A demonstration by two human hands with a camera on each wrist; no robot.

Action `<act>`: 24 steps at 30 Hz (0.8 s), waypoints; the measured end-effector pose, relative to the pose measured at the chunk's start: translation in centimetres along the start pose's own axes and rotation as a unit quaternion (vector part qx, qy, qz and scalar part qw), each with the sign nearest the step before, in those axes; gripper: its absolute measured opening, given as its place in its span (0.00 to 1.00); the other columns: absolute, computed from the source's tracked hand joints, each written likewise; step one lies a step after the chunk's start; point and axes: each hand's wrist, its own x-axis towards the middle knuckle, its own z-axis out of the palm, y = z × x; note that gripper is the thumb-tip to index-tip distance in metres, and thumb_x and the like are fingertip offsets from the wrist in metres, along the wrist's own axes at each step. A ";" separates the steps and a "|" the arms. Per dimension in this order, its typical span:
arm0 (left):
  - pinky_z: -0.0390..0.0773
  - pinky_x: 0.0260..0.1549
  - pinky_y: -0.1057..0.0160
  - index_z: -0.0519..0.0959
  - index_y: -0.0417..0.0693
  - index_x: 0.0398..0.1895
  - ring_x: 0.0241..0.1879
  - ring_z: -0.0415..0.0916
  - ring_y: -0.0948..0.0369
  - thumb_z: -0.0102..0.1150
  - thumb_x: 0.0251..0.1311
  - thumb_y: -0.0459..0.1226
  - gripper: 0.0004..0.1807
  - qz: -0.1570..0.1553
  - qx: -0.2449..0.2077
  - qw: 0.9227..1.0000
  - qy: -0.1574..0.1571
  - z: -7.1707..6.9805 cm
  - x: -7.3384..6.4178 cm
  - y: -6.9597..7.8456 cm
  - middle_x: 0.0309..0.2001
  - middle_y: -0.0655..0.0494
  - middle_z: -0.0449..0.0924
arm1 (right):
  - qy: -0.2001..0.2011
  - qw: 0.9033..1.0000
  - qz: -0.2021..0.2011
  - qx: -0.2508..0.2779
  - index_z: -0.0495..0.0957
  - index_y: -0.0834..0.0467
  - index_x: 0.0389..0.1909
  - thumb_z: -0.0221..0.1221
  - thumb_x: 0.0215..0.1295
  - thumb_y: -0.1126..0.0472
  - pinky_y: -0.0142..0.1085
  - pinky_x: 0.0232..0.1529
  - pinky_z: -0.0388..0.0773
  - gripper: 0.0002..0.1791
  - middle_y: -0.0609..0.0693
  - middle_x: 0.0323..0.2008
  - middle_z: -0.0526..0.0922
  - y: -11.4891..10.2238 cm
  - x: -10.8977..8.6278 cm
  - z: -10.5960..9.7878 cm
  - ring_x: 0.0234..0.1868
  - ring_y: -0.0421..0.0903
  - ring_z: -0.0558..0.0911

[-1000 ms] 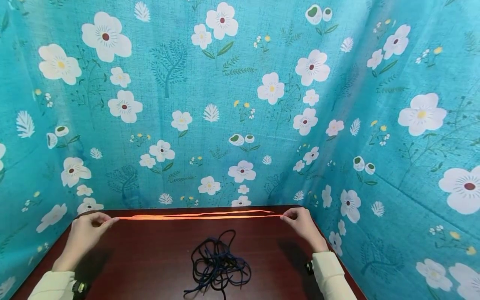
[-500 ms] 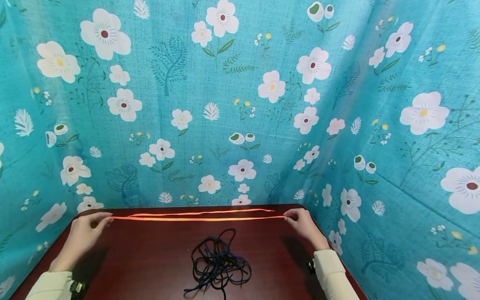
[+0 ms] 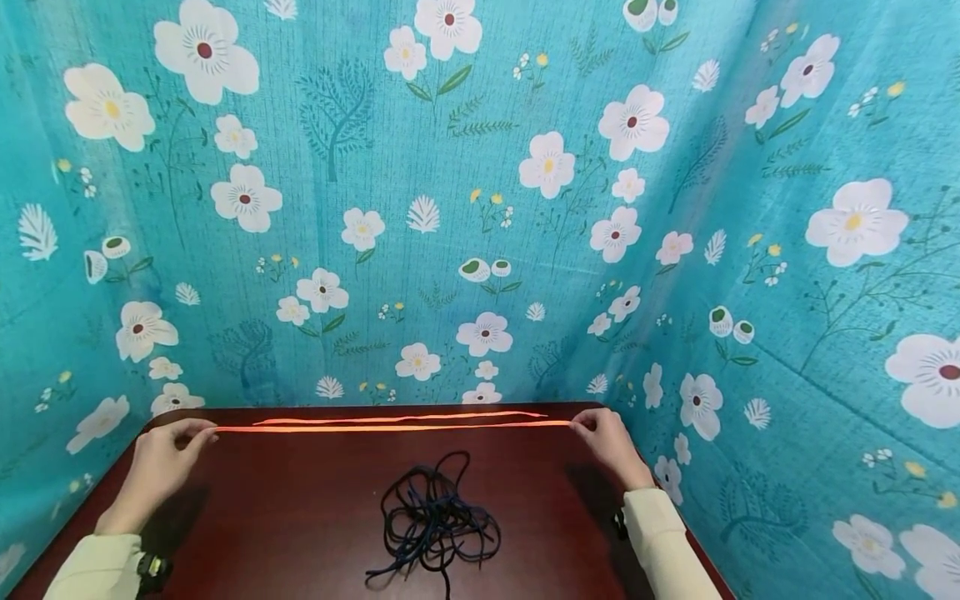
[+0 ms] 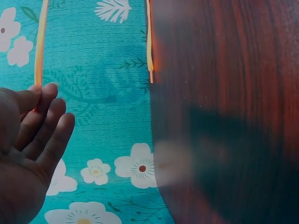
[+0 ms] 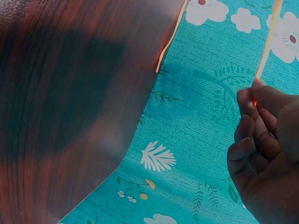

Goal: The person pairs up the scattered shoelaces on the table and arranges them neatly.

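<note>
An orange flat strip [image 3: 390,429] stretches nearly straight between my hands, raised above the far part of the table. My left hand [image 3: 161,462] pinches its left end between thumb and index finger; in the left wrist view the other fingers of that hand [image 4: 28,154] are loosely extended. At the opposite end, my right hand [image 3: 606,446] pinches the strip, its remaining fingers [image 5: 243,149] curled in the right wrist view. Behind it, a second orange strip [image 3: 405,417] lies along the table's far edge, untouched.
A tangled dark cord [image 3: 438,521] lies in a loose heap at the middle of the dark red-brown table [image 3: 285,517]. Teal flowered cloth [image 3: 420,292] hangs behind the table and along both sides.
My hands have moved slightly farther apart, the left one more to the left, with the strip still pinched between them. The head view has shifted a little. The cord has stayed put.
</note>
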 end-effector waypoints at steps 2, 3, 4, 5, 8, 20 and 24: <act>0.73 0.23 0.76 0.85 0.34 0.44 0.28 0.70 0.81 0.63 0.67 0.30 0.07 0.003 0.001 1.000 -0.007 0.1 0.1 -0.3 0.35 0.38 0.87 | -0.003 1.000 0.000 -0.002 0.87 0.59 0.41 0.65 0.69 0.62 0.43 0.37 0.84 0.05 0.54 0.36 0.88 0.0 0.3 0.2 0.32 0.46 0.82; 0.73 0.23 0.75 0.84 0.33 0.44 0.29 0.71 0.80 0.62 0.67 0.28 0.07 0.002 0.003 1.000 -0.009 0.2 0.1 -0.4 0.36 0.37 0.87 | -0.005 1.000 0.002 -0.003 0.87 0.59 0.42 0.64 0.69 0.62 0.45 0.38 0.84 0.06 0.54 0.37 0.88 0.0 0.4 0.3 0.33 0.47 0.83; 0.73 0.23 0.75 0.84 0.33 0.45 0.29 0.73 0.77 0.62 0.67 0.27 0.07 0.001 0.004 1.000 -0.012 0.3 0.1 -0.5 0.37 0.37 0.87 | -0.005 1.000 0.004 -0.006 0.87 0.59 0.42 0.64 0.70 0.62 0.46 0.39 0.84 0.06 0.55 0.38 0.88 0.0 0.6 0.4 0.34 0.47 0.83; 0.73 0.23 0.75 0.84 0.33 0.46 0.29 0.75 0.74 0.61 0.66 0.26 0.08 0.003 0.005 1.000 -0.013 0.4 0.1 -0.6 0.38 0.36 0.87 | -0.006 1.000 0.008 -0.009 0.87 0.59 0.42 0.64 0.70 0.62 0.47 0.40 0.84 0.07 0.55 0.39 0.88 0.0 0.7 0.4 0.34 0.48 0.83; 0.73 0.23 0.76 0.84 0.30 0.48 0.29 0.79 0.70 0.62 0.64 0.24 0.10 0.003 0.008 1.000 -0.016 0.7 0.0 -1.0 0.39 0.33 0.87 | -0.007 1.000 0.019 -0.019 0.87 0.58 0.42 0.64 0.70 0.61 0.49 0.43 0.83 0.06 0.55 0.40 0.88 0.1 0.9 0.6 0.36 0.49 0.83; 0.72 0.17 0.68 0.83 0.26 0.46 0.26 0.76 0.59 0.64 0.61 0.22 0.11 0.008 0.013 0.997 -0.074 2.5 0.6 -2.0 0.38 0.31 0.86 | -0.016 0.998 0.040 -0.036 0.88 0.54 0.33 0.69 0.65 0.55 0.41 0.33 0.80 0.06 0.49 0.31 0.87 1.9 1.8 1.5 0.29 0.45 0.79; 0.74 0.19 0.68 0.81 0.24 0.48 0.29 0.80 0.54 0.61 0.64 0.22 0.11 -0.005 0.007 0.994 -0.107 2.7 0.7 -2.4 0.38 0.31 0.86 | -0.019 0.998 0.041 -0.038 0.88 0.54 0.30 0.70 0.64 0.55 0.40 0.30 0.77 0.07 0.48 0.27 0.86 2.2 2.3 2.0 0.27 0.45 0.78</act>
